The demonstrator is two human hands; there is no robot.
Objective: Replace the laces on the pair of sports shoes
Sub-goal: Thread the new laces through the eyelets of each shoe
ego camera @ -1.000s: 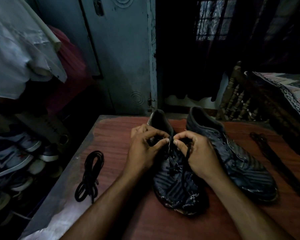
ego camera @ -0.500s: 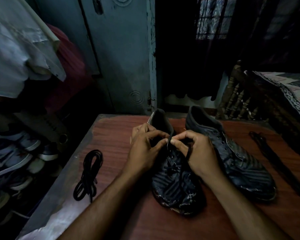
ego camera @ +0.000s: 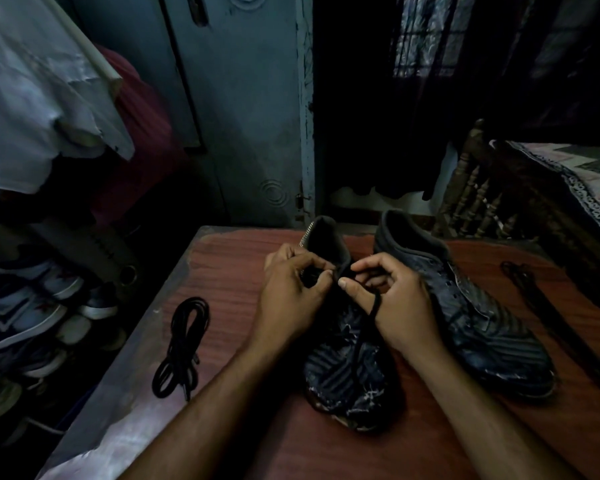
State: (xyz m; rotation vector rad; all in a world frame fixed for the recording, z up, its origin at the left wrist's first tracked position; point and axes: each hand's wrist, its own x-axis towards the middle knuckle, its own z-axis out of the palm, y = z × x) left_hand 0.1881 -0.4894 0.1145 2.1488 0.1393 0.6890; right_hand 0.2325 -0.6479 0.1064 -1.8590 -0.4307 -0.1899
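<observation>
Head view: I see two dark striped, scuffed shoes on the reddish wood-grain table [ego camera: 229, 271], toes toward me. Near shoe [ego camera: 347, 375] lies between both hands (heel away); left hand [ego camera: 291, 299] pinches its collar, right hand [ego camera: 395, 303] pinches a thin black lace [ego camera: 373, 315].

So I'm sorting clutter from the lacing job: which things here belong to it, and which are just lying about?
Belongs to the job:
- near shoe, being laced
- black lace pinched by both hands, left hand, right hand
- second shoe
- coiled lace
- dark lace at the table's right

Just lying about:
- shoes on rack
- hanging clothes
- bed
</observation>
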